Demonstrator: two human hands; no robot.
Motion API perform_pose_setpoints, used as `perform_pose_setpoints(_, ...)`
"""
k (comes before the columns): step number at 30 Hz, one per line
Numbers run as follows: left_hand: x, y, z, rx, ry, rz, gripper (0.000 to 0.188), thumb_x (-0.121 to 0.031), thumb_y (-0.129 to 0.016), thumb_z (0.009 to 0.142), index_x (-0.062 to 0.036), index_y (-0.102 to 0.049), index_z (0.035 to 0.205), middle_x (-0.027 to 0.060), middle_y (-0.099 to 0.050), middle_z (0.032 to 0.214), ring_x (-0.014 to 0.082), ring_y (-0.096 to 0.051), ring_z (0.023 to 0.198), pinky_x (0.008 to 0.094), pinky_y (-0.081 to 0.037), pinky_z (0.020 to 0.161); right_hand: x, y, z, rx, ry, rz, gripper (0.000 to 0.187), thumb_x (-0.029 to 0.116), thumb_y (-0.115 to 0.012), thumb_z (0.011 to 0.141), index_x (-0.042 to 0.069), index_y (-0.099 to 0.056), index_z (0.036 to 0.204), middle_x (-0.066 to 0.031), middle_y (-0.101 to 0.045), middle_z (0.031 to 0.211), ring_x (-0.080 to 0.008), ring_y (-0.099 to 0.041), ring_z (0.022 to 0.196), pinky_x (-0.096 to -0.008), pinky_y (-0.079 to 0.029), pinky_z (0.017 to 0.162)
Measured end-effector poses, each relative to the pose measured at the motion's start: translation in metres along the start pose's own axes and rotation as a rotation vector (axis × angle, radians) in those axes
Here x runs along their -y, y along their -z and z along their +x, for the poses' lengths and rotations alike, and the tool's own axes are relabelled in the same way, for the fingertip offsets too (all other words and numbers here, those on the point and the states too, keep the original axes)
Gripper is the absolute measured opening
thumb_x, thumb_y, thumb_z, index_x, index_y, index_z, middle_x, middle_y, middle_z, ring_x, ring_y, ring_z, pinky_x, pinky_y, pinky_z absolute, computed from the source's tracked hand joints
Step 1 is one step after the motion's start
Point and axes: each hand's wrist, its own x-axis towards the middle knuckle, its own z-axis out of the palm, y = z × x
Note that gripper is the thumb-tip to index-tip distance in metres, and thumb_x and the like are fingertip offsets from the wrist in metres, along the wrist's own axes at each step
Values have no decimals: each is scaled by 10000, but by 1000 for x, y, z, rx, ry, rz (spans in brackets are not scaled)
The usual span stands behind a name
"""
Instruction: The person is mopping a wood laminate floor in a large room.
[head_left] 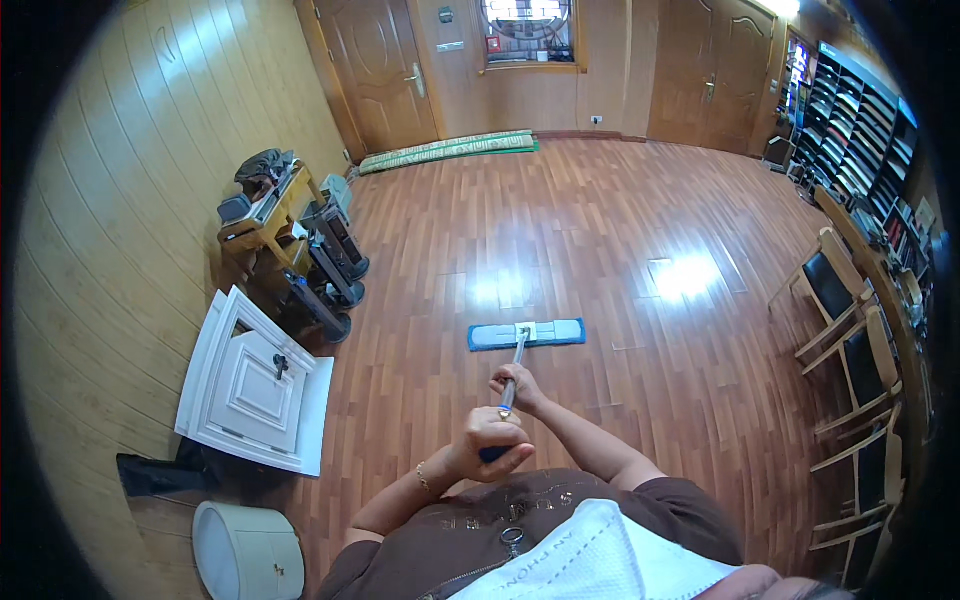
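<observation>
A flat mop [558,331] with a wide blue-edged pad lies on the wooden floor ahead of me, its handle rising toward my body. My left hand [490,438] is closed round the top end of the handle, close to my chest. Lower down the shaft, my right hand [517,386] is wrapped round the handle too, a little farther from me. The metal mop pole [521,348] runs from there to the pale joint in the middle of the pad. My palms and the underside of the pad are hidden.
On the left stand a white panelled door sample [262,390], a round cream cabinet [262,552] and a wooden stand [268,235] beside dark upright posts. A rolled green mat [450,152] lies along the far wall. Several chairs [862,365] line a desk at right, near a shelf rack [850,120].
</observation>
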Motion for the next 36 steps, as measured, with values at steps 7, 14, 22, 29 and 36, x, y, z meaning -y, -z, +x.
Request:
perform_pose_setpoints(7, -61, 29, 35, 129, 109, -98, 154, -159, -703, 795, -61, -617, 713, 70, -515, 566, 248, -517, 485, 356, -365, 468, 74, 9, -3, 30, -164, 68, 179, 170, -714, 764, 46, -587, 743, -128, -580, 686, -304, -572, 678, -404, -450, 628)
perform_pose_setpoints(14, -89, 57, 47, 241, -51, -413, 219, -160, -770, 766, 27, -658, 759, 91, -580, 586, 219, -553, 465, 320, -394, 434, 145, 22, -4, 216, -177, 123, 293, 328, -683, 827, 58, -588, 767, -137, -613, 769, -335, -577, 786, -429, -447, 691)
perform_pose_setpoints(22, -74, 40, 37, 151, -195, -495, 311, -211, -786, 773, 51, -622, 738, 62, -511, 542, 175, -506, 419, 283, -353, 374, 139, 26, -13, 314, -142, 85, 330, 383, -641, 861, 77, -573, 758, -111, -602, 761, -325, -569, 785, -453, -438, 650)
perform_pose_setpoints(29, -35, 51, 44, 223, -232, -443, 327, -258, -760, 799, 27, -616, 726, 39, -499, 558, 166, -502, 437, 288, -346, 381, 105, 25, 14, 300, -129, 47, 267, 324, -658, 840, 91, -575, 740, -86, -587, 735, -314, -552, 762, -432, -453, 658)
perform_pose_setpoints(36, 31, 71, 47, 169, -39, -254, 234, -229, -763, 744, -50, -623, 685, 16, -513, 546, 180, -520, 456, 317, -348, 421, 16, 0, 68, 304, -92, 0, 334, 376, -634, 849, 88, -556, 699, -105, -585, 725, -324, -564, 781, -452, -462, 653)
